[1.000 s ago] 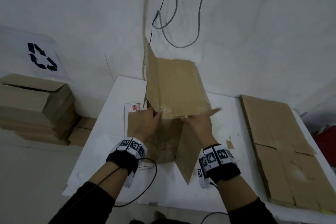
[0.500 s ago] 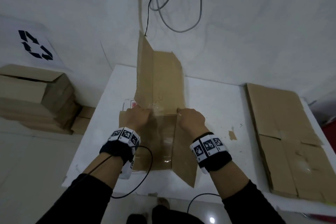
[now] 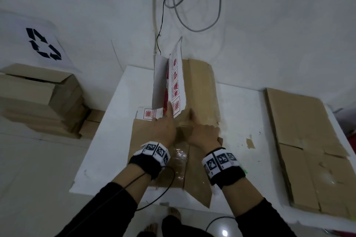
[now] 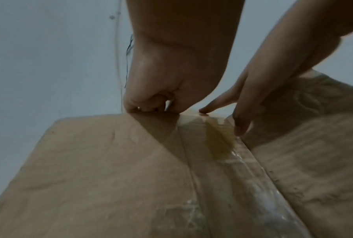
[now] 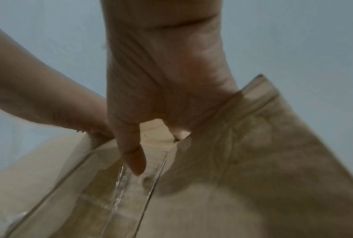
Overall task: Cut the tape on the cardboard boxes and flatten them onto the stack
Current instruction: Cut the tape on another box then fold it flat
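Already the box lay opened out on the white table, most of it flat, with clear tape on its middle seam. Only one white printed flap stood up at the far end. The left hand pressed near the foot of this flap; in the left wrist view its fingers were curled at the cardboard edge. The right hand pressed flat on the cardboard beside it. A stack of flattened boxes waited at the right. I judged the flattening nearly finished; moving it to the stack remained.
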Available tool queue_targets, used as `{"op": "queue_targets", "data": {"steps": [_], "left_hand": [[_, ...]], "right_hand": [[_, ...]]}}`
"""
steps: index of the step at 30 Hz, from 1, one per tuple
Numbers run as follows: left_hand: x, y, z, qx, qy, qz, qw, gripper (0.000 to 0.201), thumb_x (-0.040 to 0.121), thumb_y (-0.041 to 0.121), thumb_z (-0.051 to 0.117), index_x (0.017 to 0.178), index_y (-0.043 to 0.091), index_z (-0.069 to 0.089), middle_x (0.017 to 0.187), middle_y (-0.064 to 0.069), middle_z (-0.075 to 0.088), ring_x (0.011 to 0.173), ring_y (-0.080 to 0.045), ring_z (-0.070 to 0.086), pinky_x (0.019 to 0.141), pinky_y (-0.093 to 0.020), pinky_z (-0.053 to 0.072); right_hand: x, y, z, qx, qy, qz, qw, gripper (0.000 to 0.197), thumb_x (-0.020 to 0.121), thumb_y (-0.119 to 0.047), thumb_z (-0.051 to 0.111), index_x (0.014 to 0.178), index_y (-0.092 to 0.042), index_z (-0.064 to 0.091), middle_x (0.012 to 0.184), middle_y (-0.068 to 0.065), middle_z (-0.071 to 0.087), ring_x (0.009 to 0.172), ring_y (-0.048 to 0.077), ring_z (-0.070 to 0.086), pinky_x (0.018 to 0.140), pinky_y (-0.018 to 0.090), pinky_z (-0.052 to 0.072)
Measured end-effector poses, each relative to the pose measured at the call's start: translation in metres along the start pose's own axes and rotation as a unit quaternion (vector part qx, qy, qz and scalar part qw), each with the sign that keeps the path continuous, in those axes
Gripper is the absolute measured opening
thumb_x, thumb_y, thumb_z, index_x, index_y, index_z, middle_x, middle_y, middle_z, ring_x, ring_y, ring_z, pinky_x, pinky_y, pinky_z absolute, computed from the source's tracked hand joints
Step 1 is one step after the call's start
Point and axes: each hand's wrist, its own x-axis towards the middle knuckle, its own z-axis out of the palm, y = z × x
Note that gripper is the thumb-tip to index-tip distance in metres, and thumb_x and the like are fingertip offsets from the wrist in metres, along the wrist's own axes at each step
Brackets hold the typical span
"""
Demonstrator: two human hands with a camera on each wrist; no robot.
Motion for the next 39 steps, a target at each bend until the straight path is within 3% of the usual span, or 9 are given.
{"op": "queue_targets", "data": {"steps": [4, 8, 13, 18, 22, 25, 29, 34, 39], "left_hand": [[0.010, -0.010, -0.009, -0.065, -0.020, -0.033, 0.997, 0.056, 0.098, 0.020, 0.043, 0.149, 0.011, 0.020, 0.123, -0.019, 0.060, 0.110, -0.040, 0.057, 0.098, -0.044, 0.042], [0.024, -0.034, -0.015, -0.201, -0.054, -0.065, 0.976, 0.032, 0.098, 0.023, 0.042, 0.105, -0.003, 0.060, 0.109, -0.022, 0.062, 0.107, -0.039, 0.057, 0.087, -0.037, 0.042], [0.016, -0.039, -0.022, -0.260, -0.074, -0.050, 0.961, 0.029, 0.099, 0.022, 0.040, 0.085, 0.005, 0.059, 0.087, -0.020, 0.055, 0.089, -0.033, 0.052, 0.075, -0.035, 0.039], [0.011, -0.032, -0.022, -0.301, -0.058, -0.053, 0.950, 0.033, 0.093, 0.032, 0.047, 0.086, 0.003, 0.061, 0.091, -0.019, 0.059, 0.101, -0.038, 0.056, 0.082, -0.038, 0.043], [0.004, -0.018, -0.025, -0.318, -0.091, 0.001, 0.944, 0.065, 0.065, 0.069, 0.073, 0.110, 0.024, 0.057, 0.099, 0.013, 0.061, 0.094, -0.007, 0.057, 0.088, -0.024, 0.044], [0.006, -0.015, -0.007, -0.263, -0.052, 0.024, 0.963, 0.127, 0.036, 0.075, 0.083, 0.140, 0.023, 0.031, 0.127, 0.005, 0.055, 0.114, -0.016, 0.056, 0.095, -0.032, 0.049], [0.004, -0.008, 0.005, -0.199, 0.046, -0.013, 0.979, 0.122, 0.043, 0.087, 0.069, 0.140, 0.034, 0.019, 0.141, 0.001, 0.048, 0.126, -0.027, 0.050, 0.107, -0.051, 0.039], [-0.002, -0.010, 0.008, -0.214, 0.079, -0.016, 0.974, 0.102, 0.056, 0.089, 0.058, 0.136, 0.038, 0.022, 0.140, -0.001, 0.049, 0.130, -0.032, 0.045, 0.107, -0.057, 0.036], [0.003, -0.025, 0.000, -0.319, 0.058, -0.048, 0.945, 0.115, 0.052, 0.079, 0.072, 0.145, 0.030, 0.026, 0.144, 0.001, 0.047, 0.135, -0.029, 0.039, 0.113, -0.052, 0.029]], "right_hand": [[-0.002, 0.008, -0.008, 0.073, -0.009, -0.057, 0.996, 0.081, 0.089, -0.062, 0.047, 0.152, -0.048, -0.002, 0.125, 0.015, 0.062, 0.115, 0.034, 0.057, 0.107, 0.044, 0.037], [-0.015, 0.000, -0.013, 0.201, 0.033, -0.041, 0.978, 0.099, 0.087, -0.052, 0.059, 0.151, -0.039, -0.016, 0.134, 0.011, 0.058, 0.107, 0.028, 0.063, 0.100, 0.041, 0.046], [-0.020, 0.016, -0.032, 0.565, 0.025, 0.078, 0.821, 0.123, 0.087, -0.038, 0.069, 0.141, -0.026, -0.042, 0.152, 0.008, 0.036, 0.131, 0.027, 0.048, 0.108, 0.035, 0.037], [-0.021, 0.051, -0.037, 0.761, -0.089, 0.121, 0.631, 0.052, 0.095, -0.043, 0.058, 0.141, -0.021, 0.048, 0.114, 0.010, 0.067, 0.104, 0.025, 0.065, 0.077, 0.038, 0.056], [-0.040, 0.043, -0.034, 0.690, -0.026, 0.007, 0.724, 0.051, 0.098, -0.064, 0.027, 0.122, -0.036, 0.062, 0.138, -0.001, 0.057, 0.118, 0.020, 0.057, 0.106, 0.044, 0.036], [-0.055, 0.024, -0.036, 0.613, -0.071, -0.077, 0.783, 0.070, 0.096, -0.066, 0.003, 0.136, -0.041, 0.054, 0.153, -0.003, 0.041, 0.139, 0.024, 0.038, 0.114, 0.048, 0.019], [-0.041, 0.028, -0.033, 0.573, -0.107, -0.124, 0.803, 0.071, 0.095, -0.066, -0.001, 0.138, -0.044, 0.051, 0.157, -0.003, 0.035, 0.146, 0.027, 0.027, 0.121, 0.053, 0.005], [-0.006, 0.060, -0.036, 0.586, -0.192, -0.148, 0.774, 0.083, 0.096, -0.066, 0.001, 0.125, -0.026, 0.068, 0.132, -0.005, 0.064, 0.127, 0.020, 0.055, 0.116, 0.040, 0.025], [0.047, 0.064, -0.036, 0.574, -0.267, -0.027, 0.774, 0.048, 0.101, -0.047, 0.044, 0.130, -0.011, 0.061, 0.127, 0.015, 0.065, 0.109, 0.027, 0.065, 0.091, 0.039, 0.055]]}}
